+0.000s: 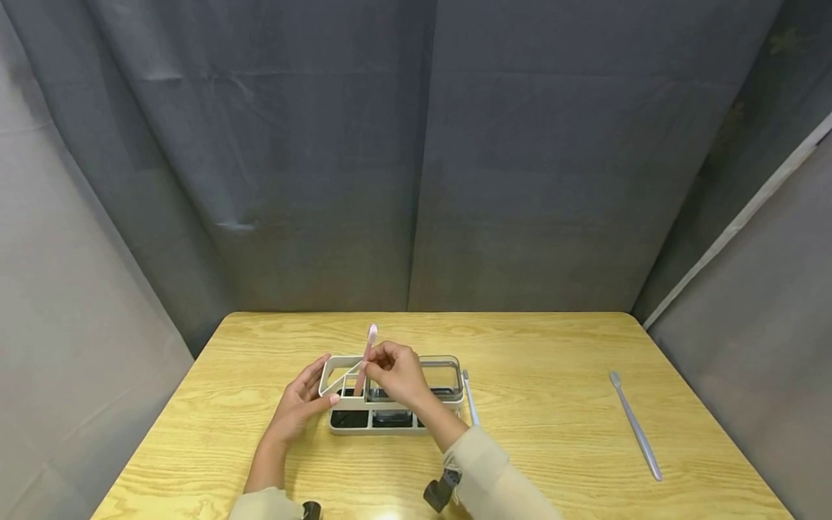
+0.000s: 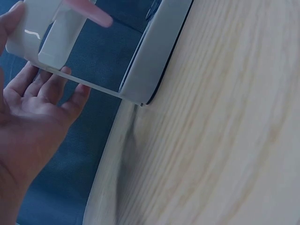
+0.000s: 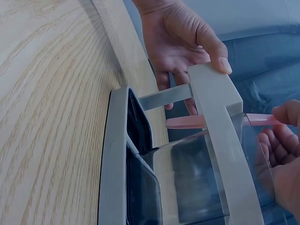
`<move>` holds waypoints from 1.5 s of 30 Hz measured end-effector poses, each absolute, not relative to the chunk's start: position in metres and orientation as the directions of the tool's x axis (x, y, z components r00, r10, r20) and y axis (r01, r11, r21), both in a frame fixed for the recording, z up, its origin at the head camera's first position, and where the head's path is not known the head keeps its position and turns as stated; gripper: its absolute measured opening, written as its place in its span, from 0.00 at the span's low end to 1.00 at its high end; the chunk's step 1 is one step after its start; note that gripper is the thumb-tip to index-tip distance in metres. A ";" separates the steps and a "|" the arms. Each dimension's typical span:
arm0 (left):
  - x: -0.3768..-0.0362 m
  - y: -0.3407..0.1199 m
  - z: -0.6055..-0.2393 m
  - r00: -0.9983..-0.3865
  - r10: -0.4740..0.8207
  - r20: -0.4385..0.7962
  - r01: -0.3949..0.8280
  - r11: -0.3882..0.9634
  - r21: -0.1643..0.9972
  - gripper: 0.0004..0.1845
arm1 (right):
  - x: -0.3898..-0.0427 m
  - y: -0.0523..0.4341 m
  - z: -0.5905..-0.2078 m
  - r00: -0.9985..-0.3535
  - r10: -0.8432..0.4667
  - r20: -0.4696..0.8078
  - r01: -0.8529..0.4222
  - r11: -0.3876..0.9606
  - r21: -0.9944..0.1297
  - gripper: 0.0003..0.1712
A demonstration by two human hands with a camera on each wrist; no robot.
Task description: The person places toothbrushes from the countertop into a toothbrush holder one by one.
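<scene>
A white toothbrush holder (image 1: 409, 406) stands on the table, with an upper rack divided into openings, a clear cup in it and a base with dark insets. My left hand (image 1: 295, 412) grips the rack's left end, thumb on the front rim and fingers behind. Between thumb and fingers, my right hand (image 1: 399, 377) pinches a pink toothbrush (image 1: 373, 334), bristle head up. In the right wrist view the pink toothbrush (image 3: 260, 120) passes through the rack, its handle end sticking out below, apart from the base. The left wrist view also shows that handle end (image 2: 96, 14).
A light blue toothbrush (image 1: 471, 399) lies just right of the holder, partly hidden by the right sleeve. Farther right, a grey-purple toothbrush (image 1: 635, 426) lies on the wooden table (image 1: 546, 404). Grey curtains (image 1: 325, 180) enclose the back and sides.
</scene>
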State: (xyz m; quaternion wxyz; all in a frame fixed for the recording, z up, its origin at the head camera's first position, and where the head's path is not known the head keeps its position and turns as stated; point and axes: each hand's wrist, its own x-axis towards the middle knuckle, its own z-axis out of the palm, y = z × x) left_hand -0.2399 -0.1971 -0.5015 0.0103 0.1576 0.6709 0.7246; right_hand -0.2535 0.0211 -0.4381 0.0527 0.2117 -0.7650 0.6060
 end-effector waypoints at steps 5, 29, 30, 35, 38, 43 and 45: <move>-0.240 -0.197 -0.501 -0.947 0.237 0.219 0.197 -0.111 0.974 0.39 | -0.255 0.021 -0.438 -0.907 -0.272 0.321 -0.384 0.223 -0.896 0.02; -0.242 -0.197 -0.499 -0.947 0.231 0.225 0.201 -0.124 0.972 0.40 | -0.256 0.020 -0.433 -0.901 -0.370 0.226 -0.377 0.412 -0.829 0.03; -0.242 -0.198 -0.499 -0.946 0.232 0.225 0.201 -0.123 0.972 0.40 | -0.256 0.020 -0.433 -0.900 -0.371 0.227 -0.378 0.408 -0.831 0.03; -0.241 -0.198 -0.502 -0.945 0.232 0.229 0.208 -0.113 0.972 0.40 | -0.254 0.023 -0.432 -0.897 -0.383 0.220 -0.363 0.355 -0.861 0.07; -0.240 -0.197 -0.504 -0.948 0.222 0.227 0.210 -0.099 0.973 0.40 | -0.252 0.030 -0.431 -0.891 -0.408 0.200 -0.335 0.294 -0.895 0.15; -0.240 -0.197 -0.504 -0.951 0.218 0.220 0.204 -0.093 0.975 0.40 | -0.249 0.047 -0.422 -0.857 -0.486 0.170 -0.314 0.231 -0.921 0.29; -0.240 -0.197 -0.503 -0.951 0.217 0.221 0.206 -0.091 0.974 0.40 | -0.250 0.055 -0.417 -0.832 -0.532 0.158 -0.316 0.221 -0.923 0.31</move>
